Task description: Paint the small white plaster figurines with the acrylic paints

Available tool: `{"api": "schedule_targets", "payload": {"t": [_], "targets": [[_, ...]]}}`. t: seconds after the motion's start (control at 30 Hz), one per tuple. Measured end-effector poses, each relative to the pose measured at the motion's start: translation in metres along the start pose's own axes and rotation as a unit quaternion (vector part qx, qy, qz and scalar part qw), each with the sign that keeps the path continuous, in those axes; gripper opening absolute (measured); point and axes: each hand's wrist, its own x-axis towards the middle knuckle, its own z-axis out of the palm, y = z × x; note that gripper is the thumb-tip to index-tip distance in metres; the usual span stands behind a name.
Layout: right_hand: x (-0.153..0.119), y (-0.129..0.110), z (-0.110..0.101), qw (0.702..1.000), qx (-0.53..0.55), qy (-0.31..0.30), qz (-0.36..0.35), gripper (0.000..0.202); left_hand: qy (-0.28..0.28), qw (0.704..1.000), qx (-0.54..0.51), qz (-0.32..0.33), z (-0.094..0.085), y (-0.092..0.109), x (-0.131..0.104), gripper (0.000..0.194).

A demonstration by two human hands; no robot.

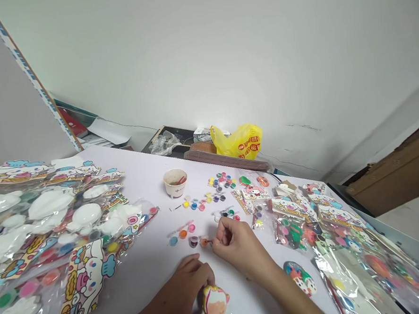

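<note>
My left hand (193,282) is closed around the edge of a small painted plaster figure (216,300) with yellow edging, a white middle and a peach patch. My right hand (234,240) pinches a thin paintbrush (209,242), most of it hidden by the fingers. The brush end is at a small pot of orange-brown paint (204,242). Beside that pot stands a dark brown paint pot (194,242). Just behind lies a strip of paint pots (183,234) in blue, orange and pink.
A paper cup (175,183) holding reddish sticks stands farther back. More paint pots (221,181) lie behind my right hand. Bagged plaster kits (85,216) cover the left side, and packaged painted pieces (295,232) the right. A painted plaster piece (300,278) lies near my right forearm.
</note>
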Motion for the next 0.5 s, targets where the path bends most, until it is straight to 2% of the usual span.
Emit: {"api": "schedule_targets", "payload": {"t": [0.17,0.23,0.3,0.5], "targets": [[0.001,0.001,-0.002,1.000,0.015,-0.009,0.020,0.018,-0.019,1.000,0.017,-0.012,-0.010,0.018,-0.004,0.040],[0.002,0.001,-0.002,0.999,0.019,-0.016,0.032,0.018,0.028,0.998,0.036,-0.034,-0.013,0.028,-0.006,0.042],[0.003,0.002,-0.003,0.998,0.026,-0.026,0.043,0.018,0.032,0.998,0.049,-0.038,-0.015,0.035,-0.008,0.042],[0.006,0.008,-0.003,0.996,0.050,-0.043,0.054,0.017,0.027,0.998,0.047,-0.018,-0.017,0.036,-0.009,0.046]]}}
